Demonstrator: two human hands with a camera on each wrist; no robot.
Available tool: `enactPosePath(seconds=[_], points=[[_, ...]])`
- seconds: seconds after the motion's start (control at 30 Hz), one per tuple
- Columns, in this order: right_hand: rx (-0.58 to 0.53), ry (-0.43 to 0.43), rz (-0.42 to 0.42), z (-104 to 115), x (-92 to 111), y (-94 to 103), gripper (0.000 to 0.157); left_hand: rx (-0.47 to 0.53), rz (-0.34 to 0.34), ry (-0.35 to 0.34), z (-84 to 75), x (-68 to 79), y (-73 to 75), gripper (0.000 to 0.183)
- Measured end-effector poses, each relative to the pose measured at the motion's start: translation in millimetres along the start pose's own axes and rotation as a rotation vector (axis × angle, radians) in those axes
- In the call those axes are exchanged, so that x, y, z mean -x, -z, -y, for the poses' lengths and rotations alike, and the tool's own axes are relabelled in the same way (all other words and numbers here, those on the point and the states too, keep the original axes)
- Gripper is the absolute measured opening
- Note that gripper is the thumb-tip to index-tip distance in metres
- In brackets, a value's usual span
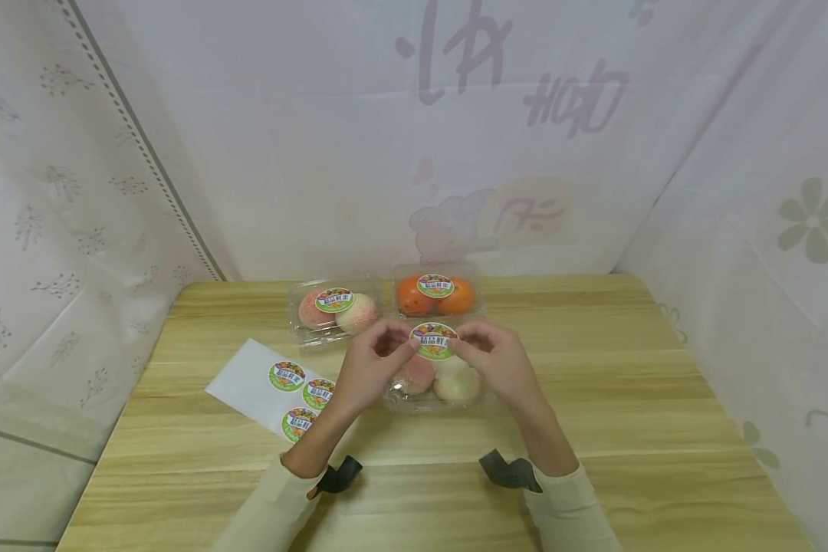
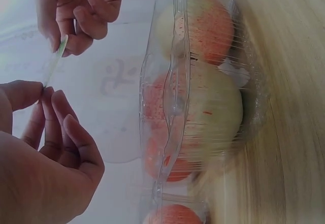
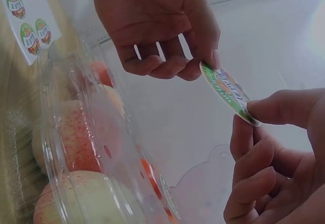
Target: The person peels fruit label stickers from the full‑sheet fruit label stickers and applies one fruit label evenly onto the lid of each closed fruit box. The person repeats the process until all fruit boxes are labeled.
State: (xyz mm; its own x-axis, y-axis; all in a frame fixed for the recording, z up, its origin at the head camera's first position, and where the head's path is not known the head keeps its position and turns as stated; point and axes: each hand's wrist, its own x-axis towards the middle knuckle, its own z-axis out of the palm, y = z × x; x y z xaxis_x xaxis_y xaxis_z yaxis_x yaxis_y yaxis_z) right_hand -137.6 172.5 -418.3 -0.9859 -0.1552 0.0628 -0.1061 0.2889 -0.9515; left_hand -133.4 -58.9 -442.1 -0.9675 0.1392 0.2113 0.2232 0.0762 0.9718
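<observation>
Between both hands hangs a round fruit-label sticker [image 1: 433, 342] with a green and white print. My left hand [image 1: 374, 363] pinches its left edge between thumb and forefinger. The opposite edge is pinched by my right hand [image 1: 498, 360]; the right wrist view shows the sticker [image 3: 226, 93] stretched flat from one thumb to the other. Below the hands sits a clear plastic box of peaches [image 1: 436, 389], its lid closed and bare of any label where it shows. In the left wrist view this box [image 2: 175, 97] stands beside the raised hands, apart from them.
Behind, a closed box of peaches [image 1: 336, 310] and a box of orange fruit [image 1: 436, 294] each carry a round sticker on the lid. A white sticker sheet [image 1: 248, 383] with several labels lies left on the wooden table [image 1: 628, 399], partly behind the left forearm. Fabric curtains surround the table.
</observation>
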Motion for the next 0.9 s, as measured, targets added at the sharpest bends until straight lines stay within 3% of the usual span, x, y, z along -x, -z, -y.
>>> enactPosePath(seconds=[0.6,0.77,0.9], points=[[0.095,-0.045,-0.037,-6,-1,1.6,0.019,-0.039,-0.002,0.016,7.4,-2.0,0.1,0.008],[0.136,-0.041,-0.045,-9,-2,1.2,0.017,-0.105,0.008,0.025,10.5,-3.0,-1.0,0.007],[0.168,-0.026,-0.040,-12,-1,1.0,0.015,-0.212,0.012,0.008,13.4,-3.8,-1.4,0.008]])
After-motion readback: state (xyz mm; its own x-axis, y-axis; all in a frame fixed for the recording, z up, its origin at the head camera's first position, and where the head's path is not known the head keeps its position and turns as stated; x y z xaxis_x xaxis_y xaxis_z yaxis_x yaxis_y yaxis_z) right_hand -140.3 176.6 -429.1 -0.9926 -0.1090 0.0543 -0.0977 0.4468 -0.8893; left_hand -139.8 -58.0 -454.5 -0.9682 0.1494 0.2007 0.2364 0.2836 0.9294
